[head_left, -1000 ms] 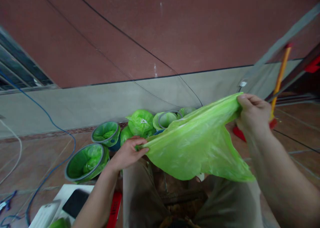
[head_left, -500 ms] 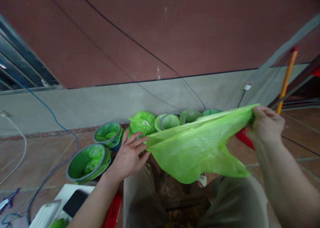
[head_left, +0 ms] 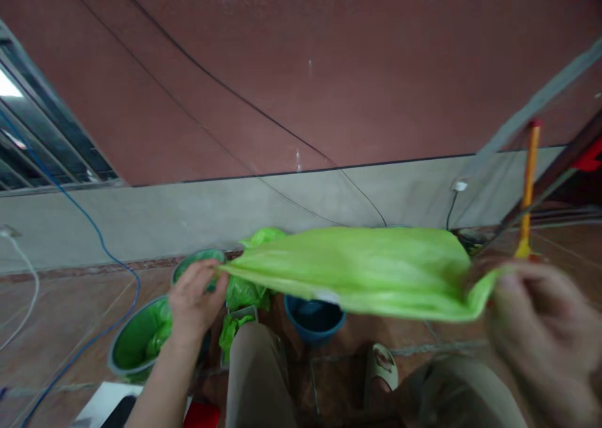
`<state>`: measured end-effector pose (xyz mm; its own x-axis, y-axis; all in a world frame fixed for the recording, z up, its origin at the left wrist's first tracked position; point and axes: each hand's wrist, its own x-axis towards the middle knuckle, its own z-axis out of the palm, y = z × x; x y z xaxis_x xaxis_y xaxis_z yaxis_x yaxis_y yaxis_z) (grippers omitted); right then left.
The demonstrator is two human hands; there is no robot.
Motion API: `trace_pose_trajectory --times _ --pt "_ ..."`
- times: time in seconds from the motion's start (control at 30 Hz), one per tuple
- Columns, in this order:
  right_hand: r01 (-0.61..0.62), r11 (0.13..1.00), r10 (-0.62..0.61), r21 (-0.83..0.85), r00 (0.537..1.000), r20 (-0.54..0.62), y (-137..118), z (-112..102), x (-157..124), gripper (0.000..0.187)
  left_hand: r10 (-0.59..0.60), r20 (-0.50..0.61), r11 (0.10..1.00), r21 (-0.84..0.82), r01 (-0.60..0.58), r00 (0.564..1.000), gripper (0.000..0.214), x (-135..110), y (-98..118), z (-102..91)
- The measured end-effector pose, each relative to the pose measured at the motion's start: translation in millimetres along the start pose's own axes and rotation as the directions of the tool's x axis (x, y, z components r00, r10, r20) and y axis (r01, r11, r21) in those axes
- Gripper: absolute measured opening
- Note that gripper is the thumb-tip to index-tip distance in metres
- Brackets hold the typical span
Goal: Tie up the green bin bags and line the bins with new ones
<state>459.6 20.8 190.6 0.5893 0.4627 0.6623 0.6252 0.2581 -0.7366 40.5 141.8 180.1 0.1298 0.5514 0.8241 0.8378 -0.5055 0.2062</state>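
Note:
A light green plastic bag [head_left: 357,265] is stretched out in the air between my two hands, above my knees. My left hand [head_left: 195,293] pinches one end of it at the left. At the right, my right hand [head_left: 540,321] is closed around the other end, smeared by motion. Below the bag a blue bucket [head_left: 314,320] stands on the floor in front of my legs. Beside my left knee, a small grey basket [head_left: 251,314] has crumpled green plastic in it.
Green-lined bins [head_left: 136,337] stand at the left, with bunched green bags [head_left: 247,293] near the wall. A blue cable [head_left: 101,240] runs across the left floor. An orange pole [head_left: 529,183] stands at the right by a wall plug [head_left: 459,185]. A white box [head_left: 101,403] lies lower left.
My hands have moved farther apart, pulling the bag longer and flatter; its hanging lower part has swung up. My left hand went left and closed on the end. The blue bucket now shows.

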Motion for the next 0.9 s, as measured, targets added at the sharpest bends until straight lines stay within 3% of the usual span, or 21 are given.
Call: trace_pose_trajectory --times 0.03,0.07,0.1,0.13,0.17,0.23,0.33,0.4,0.5,0.6,0.67,0.77,0.83,0.9 --pt "-0.028 0.998 0.04 -0.06 0.976 0.212 14 -2 -38 0.017 -0.029 0.105 0.999 -0.034 0.033 0.994 0.011 -23 -10 5.2" --pt "-0.067 0.996 0.087 -0.06 0.879 0.468 27 -2 -75 0.017 -0.08 0.215 0.993 -0.066 0.096 0.973 0.012 -44 -20 10.9" --pt "-0.125 0.988 0.151 -0.086 0.729 0.668 38 -2 -109 0.02 -0.14 0.308 0.982 -0.078 0.172 0.941 0.012 -63 -30 16.0" --pt "-0.152 0.983 0.174 -0.104 0.585 0.792 45 0 -138 0.025 -0.22 0.349 0.965 -0.062 0.257 0.911 0.014 -77 -39 19.8" --pt "-0.154 0.981 0.174 -0.114 0.47 0.865 46 1 -162 0.027 -0.297 0.376 0.941 -0.043 0.336 0.878 0.015 -87 -47 22.2" --pt "-0.153 0.982 0.151 -0.107 0.311 0.938 36 6 -191 0.029 -0.402 0.38 0.889 -0.056 0.454 0.833 0.018 -95 -59 23.1" --pt "-0.208 0.978 0.064 -0.029 0.16 0.985 4 18 -203 0.025 -0.535 0.353 0.756 -0.205 0.622 0.767 0.025 -91 -70 20.4" --pt "-0.266 0.964 0.006 0.022 0.103 0.995 -16 31 -205 0.021 -0.672 0.326 0.594 -0.298 0.747 0.665 0.031 -91 -72 17.8" --pt "-0.338 0.939 -0.051 0.065 0.052 0.997 -41 51 -214 0.015 -0.847 0.344 0.272 -0.374 0.887 0.405 0.041 -103 -58 11.8" --pt "-0.376 0.919 -0.115 0.116 0.027 0.993 -62 73 -227 0.014 -0.808 0.569 -0.026 -0.289 0.957 0.15 0.05 -121 -21 2.0" --pt "-0.388 0.909 -0.16 0.154 0.018 0.987 -77 88 -234 0.014 -0.682 0.723 -0.032 -0.179 0.983 0.109 0.055 -127 8 -5.6" --pt "-0.421 0.88 -0.23 0.221 0.031 0.973 -99 110 -242 0.015 -0.569 0.806 0.113 -0.121 0.986 0.164 0.054 -123 38 -13.6" --pt "-0.438 0.86 -0.276 0.262 0.033 0.961 -113 122 -248 0.015 -0.539 0.818 0.203 -0.105 0.973 0.201 0.049 -116 44 -14.0" --pt "-0.442 0.854 -0.306 0.275 0.001 0.952 -126 128 -255 0.016 -0.547 0.813 0.228 -0.087 0.97 0.202 0.042 -111 40 -11.3"
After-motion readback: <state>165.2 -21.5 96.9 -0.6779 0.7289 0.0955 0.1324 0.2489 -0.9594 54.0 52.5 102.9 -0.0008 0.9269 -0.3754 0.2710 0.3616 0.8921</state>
